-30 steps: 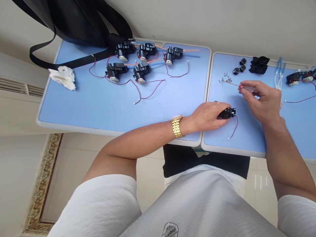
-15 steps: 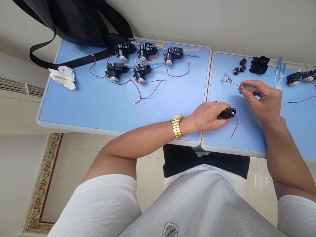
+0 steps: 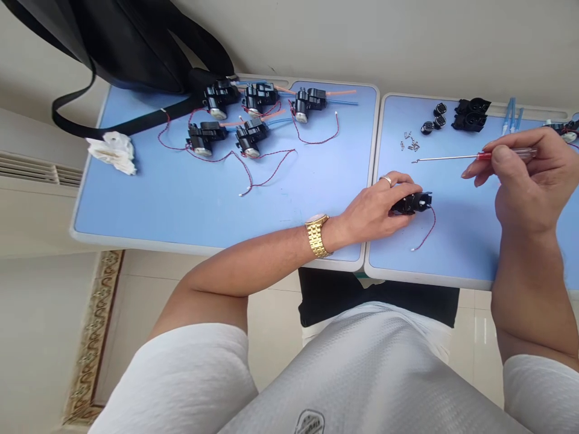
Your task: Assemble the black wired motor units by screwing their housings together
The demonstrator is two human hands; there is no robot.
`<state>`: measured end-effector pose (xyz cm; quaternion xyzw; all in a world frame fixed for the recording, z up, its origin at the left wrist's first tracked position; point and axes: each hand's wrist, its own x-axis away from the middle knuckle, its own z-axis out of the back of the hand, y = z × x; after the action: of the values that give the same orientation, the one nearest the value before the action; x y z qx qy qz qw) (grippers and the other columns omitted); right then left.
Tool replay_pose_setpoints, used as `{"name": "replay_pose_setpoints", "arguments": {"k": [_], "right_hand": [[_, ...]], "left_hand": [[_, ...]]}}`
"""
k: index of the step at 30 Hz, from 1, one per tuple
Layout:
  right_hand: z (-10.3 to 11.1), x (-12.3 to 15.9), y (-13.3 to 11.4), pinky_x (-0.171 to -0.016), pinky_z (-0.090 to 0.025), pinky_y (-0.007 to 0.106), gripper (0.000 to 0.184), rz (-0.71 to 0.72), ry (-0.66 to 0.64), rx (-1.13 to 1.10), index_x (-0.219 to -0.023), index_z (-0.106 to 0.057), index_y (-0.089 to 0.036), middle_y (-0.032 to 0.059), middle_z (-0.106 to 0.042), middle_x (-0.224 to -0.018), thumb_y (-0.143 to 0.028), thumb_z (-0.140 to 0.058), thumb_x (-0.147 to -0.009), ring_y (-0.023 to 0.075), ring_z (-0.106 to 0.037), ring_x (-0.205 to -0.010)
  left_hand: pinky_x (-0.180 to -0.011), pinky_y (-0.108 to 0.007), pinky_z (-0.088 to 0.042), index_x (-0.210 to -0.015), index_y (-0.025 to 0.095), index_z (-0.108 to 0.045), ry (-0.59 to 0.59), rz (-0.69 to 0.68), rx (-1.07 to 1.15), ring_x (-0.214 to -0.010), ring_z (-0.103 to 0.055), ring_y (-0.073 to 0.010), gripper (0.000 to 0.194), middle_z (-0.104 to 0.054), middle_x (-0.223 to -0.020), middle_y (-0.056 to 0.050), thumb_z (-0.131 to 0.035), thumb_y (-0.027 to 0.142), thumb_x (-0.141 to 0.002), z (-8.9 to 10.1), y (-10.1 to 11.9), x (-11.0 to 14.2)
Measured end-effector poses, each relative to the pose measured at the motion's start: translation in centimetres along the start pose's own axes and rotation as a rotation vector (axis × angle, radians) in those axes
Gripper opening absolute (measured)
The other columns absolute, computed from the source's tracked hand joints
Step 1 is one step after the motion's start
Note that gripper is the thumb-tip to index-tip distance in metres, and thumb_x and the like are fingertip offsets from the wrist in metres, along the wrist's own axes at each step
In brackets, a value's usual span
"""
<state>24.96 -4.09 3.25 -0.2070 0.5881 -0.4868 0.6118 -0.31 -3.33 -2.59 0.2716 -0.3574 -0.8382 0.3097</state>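
My left hand [image 3: 377, 208] is closed on a small black part [image 3: 411, 203] with a thin red wire [image 3: 425, 232], pressing it to the right blue table [image 3: 452, 253]. My right hand [image 3: 529, 178] is closed on a thin screwdriver [image 3: 456, 158] with a clear red handle, held level above the table with its tip pointing left. A small pile of screws [image 3: 409, 141] lies just beyond that tip. A gold watch [image 3: 316, 235] sits on my left wrist.
Several assembled black parts [image 3: 251, 114] with red wires and tubes lie on the left blue table [image 3: 181, 199]. A black bag [image 3: 131, 42] and a crumpled tissue [image 3: 111, 152] sit at its left. Black caps [image 3: 434, 119], black housings [image 3: 471, 113] and blue tubes [image 3: 513, 114] lie at the back right.
My right hand has drawn the screwdriver back to the right, away from the screws. My left hand stays on the black part. The view shifted slightly.
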Motion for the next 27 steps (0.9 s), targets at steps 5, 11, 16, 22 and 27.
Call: {"name": "replay_pose_setpoints", "arguments": {"k": [5, 11, 16, 22, 27], "right_hand": [[0.5, -0.1, -0.6, -0.048, -0.053, 0.027, 0.015, -0.029, -0.033, -0.009, -0.087, -0.078, -0.022, -0.0046, -0.073, -0.067, -0.01, -0.07, -0.088, 0.0175, -0.077, -0.061], [0.8, 0.1, -1.3, -0.051, -0.054, 0.025, 0.013, -0.087, -0.08, 0.049, -0.085, -0.077, -0.021, -0.0047, -0.072, -0.065, -0.011, -0.074, -0.092, 0.0151, -0.076, -0.06], [0.8, 0.1, -1.3, -0.051, -0.054, 0.027, 0.01, -0.075, -0.071, 0.055, -0.086, -0.078, -0.023, -0.0053, -0.072, -0.066, -0.014, -0.075, -0.091, 0.0157, -0.075, -0.06], [1.1, 0.1, -1.7, -0.048, -0.049, 0.029, 0.009, 0.028, -0.068, 0.076, -0.085, -0.078, -0.024, -0.0058, -0.071, -0.064, -0.018, -0.076, -0.091, 0.0154, -0.071, -0.056], [1.3, 0.4, -2.1, -0.05, -0.05, 0.029, 0.008, 0.028, -0.097, 0.18, -0.087, -0.077, -0.025, -0.0058, -0.073, -0.069, -0.02, -0.076, -0.093, 0.0156, -0.074, -0.061]], "left_hand": [[-0.104, -0.045, -0.065, -0.144, 0.027, -0.067, 0.02, -0.071, -0.004, -0.137, -0.07, -0.0319, 0.046, -0.056, -0.166, -0.016, -0.07, 0.025, -0.099, 0.0, -0.2, 0.2], [-0.119, -0.051, -0.062, -0.153, 0.027, -0.059, 0.015, -0.176, 0.014, -0.15, -0.064, -0.0315, 0.054, -0.058, -0.167, -0.016, -0.064, 0.019, -0.099, -0.2, -0.5, 0.4], [-0.12, -0.047, -0.062, -0.154, 0.026, -0.059, 0.032, -0.178, 0.025, -0.148, -0.067, -0.0279, 0.053, -0.064, -0.162, -0.014, -0.063, 0.023, -0.102, -0.5, -0.8, 0.4], [-0.12, -0.044, -0.063, -0.158, 0.027, -0.058, 0.028, -0.171, -0.034, -0.151, -0.066, -0.0265, 0.054, -0.063, -0.166, -0.012, -0.062, 0.022, -0.104, -0.5, -0.7, 0.5], [-0.117, -0.04, -0.065, -0.155, 0.022, -0.06, 0.02, -0.182, -0.081, -0.147, -0.068, -0.0255, 0.052, -0.066, -0.162, -0.013, -0.063, 0.019, -0.103, -0.4, -0.4, 0.6]]}}
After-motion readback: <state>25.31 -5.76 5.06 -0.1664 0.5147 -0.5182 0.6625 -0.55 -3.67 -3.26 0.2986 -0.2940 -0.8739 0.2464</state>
